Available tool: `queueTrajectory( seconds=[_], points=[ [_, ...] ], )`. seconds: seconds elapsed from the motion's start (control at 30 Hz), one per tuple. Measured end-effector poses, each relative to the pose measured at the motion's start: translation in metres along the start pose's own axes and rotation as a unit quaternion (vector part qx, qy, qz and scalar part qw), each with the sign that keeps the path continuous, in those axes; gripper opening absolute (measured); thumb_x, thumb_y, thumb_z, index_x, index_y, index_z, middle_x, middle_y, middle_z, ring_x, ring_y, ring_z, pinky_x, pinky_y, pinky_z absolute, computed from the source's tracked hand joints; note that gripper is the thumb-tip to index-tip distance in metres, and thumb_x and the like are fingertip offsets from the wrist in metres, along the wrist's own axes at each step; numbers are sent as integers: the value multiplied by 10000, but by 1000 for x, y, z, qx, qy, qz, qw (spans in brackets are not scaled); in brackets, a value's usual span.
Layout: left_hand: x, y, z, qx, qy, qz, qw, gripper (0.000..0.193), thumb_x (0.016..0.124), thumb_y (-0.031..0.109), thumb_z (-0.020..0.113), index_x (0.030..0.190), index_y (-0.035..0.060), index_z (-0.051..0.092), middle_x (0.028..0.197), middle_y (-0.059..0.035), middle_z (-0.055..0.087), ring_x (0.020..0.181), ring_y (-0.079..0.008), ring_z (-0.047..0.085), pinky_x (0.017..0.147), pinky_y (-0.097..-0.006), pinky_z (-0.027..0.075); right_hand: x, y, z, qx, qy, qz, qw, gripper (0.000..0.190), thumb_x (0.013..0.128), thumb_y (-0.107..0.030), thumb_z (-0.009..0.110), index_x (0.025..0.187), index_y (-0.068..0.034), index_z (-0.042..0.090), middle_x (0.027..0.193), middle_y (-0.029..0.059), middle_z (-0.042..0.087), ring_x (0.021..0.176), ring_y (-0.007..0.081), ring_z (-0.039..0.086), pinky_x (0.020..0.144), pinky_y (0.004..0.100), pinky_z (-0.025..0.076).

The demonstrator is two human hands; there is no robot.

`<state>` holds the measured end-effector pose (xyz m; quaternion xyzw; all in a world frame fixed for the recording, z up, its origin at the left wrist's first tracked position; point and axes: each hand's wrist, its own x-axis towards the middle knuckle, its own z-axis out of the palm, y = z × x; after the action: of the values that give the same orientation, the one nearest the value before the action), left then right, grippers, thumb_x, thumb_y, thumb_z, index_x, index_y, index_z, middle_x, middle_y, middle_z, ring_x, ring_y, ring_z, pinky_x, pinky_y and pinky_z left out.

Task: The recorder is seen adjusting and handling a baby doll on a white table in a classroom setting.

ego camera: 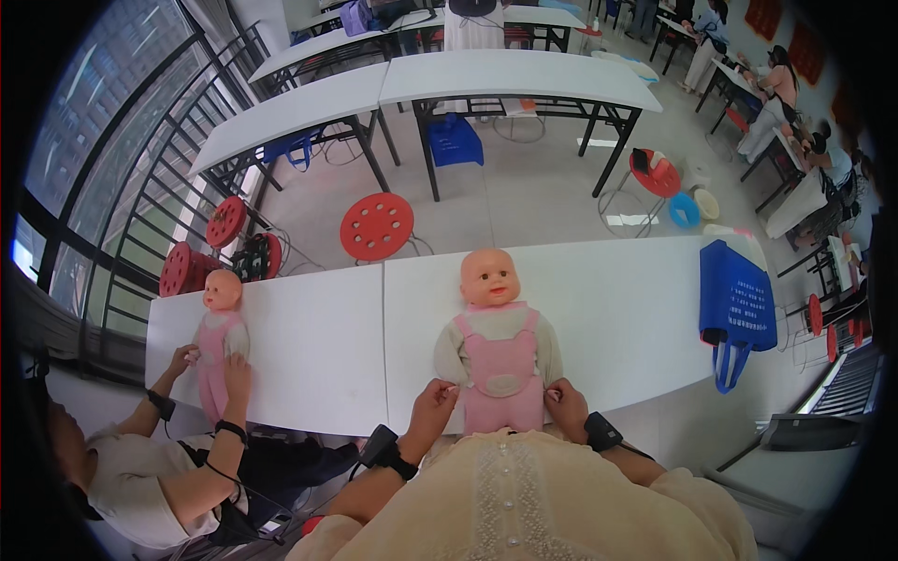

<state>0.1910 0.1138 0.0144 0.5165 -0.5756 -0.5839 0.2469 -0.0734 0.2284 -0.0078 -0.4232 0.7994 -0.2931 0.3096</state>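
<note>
A baby doll lies on its back on the white table, head away from me. It wears pink overalls over a cream long-sleeved top. My left hand pinches the doll's hand at the end of the sleeve on the left. On the other side, my right hand grips the doll's other hand, mostly hidden by my fingers. Both doll arms rest down along its sides. The lower legs are out of sight beneath the front of my cream blouse.
A co-worker at the left handles a similar doll. A blue tote bag lies at the table's right end, handles over the edge. Beyond the far edge stands a red stool. Other people work along the right wall.
</note>
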Motion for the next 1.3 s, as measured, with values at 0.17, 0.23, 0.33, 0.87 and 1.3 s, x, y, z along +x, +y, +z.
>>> queueTrajectory(
  seconds=[0.17,0.23,0.33,0.87,1.3],
  points=[
    [-12,-16,19,67,47,42,996,209,895,207,585,934,2,571,718,-129,604,650,-220,579,614,-321,461,-2,-4,3,-10,16,8,1000,187,828,-206,632,904,-50,560,760,167,634,734,350,626,643,385,489],
    [-7,-27,22,96,52,47,993,199,891,203,586,932,9,573,731,-138,614,665,-246,597,616,-337,468,-3,-4,2,-14,22,14,1000,194,828,-211,634,907,-50,561,764,166,634,735,349,624,643,384,488],
    [-3,-35,22,126,65,51,989,180,884,196,586,929,22,578,749,-155,629,692,-290,620,621,-362,477,-4,-6,0,1,3,20,1000,206,825,-221,641,917,-52,566,776,165,636,738,340,625,646,378,488],
    [-5,-26,24,129,62,17,990,151,878,176,583,913,29,575,724,-139,618,665,-270,609,607,-357,469,43,-81,-57,166,24,-40,985,222,820,-198,644,861,15,594,654,55,574,588,104,491,574,266,438],
    [-4,-32,23,108,79,45,990,152,876,173,583,909,25,581,752,-154,627,700,-289,625,619,-370,479,183,-111,-24,62,-34,13,997,253,803,-202,591,686,21,608,577,117,622,509,198,607,525,321,476]
  ],
)
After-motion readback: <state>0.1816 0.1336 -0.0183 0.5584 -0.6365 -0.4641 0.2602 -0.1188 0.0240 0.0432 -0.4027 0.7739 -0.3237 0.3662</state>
